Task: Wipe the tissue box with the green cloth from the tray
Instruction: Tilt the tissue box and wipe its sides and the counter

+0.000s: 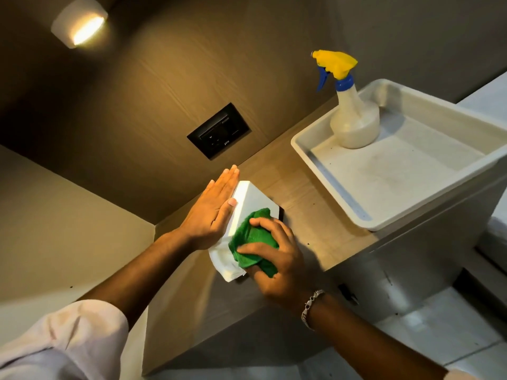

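On the wooden shelf (315, 215) the left hand (211, 212) lay flat, fingers released, against the white tissue box (247, 198) while the right hand (277, 259) clenched the green cloth (251, 239) on top; a hard push could probably crumple the protruding tissue (222, 261).

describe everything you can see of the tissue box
The tissue box is white with smooth, glossy-looking sides, standing on the wooden shelf. A white tissue sticks out at its near end. The left hand lies flat against its left side; the right hand presses a bunched green cloth onto its top.
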`<state>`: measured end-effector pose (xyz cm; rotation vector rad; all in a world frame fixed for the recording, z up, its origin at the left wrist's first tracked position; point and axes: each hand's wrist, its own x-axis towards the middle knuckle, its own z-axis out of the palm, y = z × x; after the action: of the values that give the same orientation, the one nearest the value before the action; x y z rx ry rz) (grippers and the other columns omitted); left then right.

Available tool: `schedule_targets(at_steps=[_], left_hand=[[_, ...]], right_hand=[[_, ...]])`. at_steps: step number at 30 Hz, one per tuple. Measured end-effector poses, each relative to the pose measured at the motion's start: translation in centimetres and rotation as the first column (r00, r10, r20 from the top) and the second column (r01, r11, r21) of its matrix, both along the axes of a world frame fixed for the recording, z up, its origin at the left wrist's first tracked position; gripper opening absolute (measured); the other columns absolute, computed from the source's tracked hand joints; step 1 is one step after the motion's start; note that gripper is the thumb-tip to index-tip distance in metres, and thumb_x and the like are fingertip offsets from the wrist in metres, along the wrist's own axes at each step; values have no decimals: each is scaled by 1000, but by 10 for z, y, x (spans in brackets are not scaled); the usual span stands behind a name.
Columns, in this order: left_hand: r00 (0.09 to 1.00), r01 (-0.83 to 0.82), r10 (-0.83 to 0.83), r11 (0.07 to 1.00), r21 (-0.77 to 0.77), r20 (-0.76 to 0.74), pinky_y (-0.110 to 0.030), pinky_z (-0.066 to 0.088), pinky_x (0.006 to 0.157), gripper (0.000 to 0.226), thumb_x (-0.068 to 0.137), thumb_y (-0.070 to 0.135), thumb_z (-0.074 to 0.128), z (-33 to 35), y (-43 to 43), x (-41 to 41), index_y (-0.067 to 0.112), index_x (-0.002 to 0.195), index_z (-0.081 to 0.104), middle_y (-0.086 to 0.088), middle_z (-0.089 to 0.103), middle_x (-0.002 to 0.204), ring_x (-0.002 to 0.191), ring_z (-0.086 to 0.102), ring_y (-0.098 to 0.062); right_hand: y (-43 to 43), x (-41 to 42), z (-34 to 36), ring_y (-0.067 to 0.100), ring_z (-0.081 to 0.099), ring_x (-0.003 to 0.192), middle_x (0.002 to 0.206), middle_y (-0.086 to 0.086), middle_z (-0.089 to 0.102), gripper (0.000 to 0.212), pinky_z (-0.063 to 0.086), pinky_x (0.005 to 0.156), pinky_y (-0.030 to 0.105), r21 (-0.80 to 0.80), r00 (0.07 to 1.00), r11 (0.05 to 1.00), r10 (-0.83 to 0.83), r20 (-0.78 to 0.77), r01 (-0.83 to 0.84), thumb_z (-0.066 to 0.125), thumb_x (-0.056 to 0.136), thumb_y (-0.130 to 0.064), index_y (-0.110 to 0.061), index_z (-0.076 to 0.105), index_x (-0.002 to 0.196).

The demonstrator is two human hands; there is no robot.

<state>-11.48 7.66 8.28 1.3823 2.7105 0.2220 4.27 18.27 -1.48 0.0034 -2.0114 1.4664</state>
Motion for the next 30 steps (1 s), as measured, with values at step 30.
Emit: schedule_targets(at_steps=[30], left_hand=[[996, -13, 7, 998, 58, 87, -45, -1, 120, 70, 92, 54, 23, 13, 0, 17, 17, 151, 14, -3, 12, 162, 149, 6, -20]], right_hand=[[-28, 63, 30, 14, 62, 95, 105, -5, 70, 24, 54, 85, 28, -204, 840, 973, 198, 506, -106, 78, 63, -16, -29, 77, 84]])
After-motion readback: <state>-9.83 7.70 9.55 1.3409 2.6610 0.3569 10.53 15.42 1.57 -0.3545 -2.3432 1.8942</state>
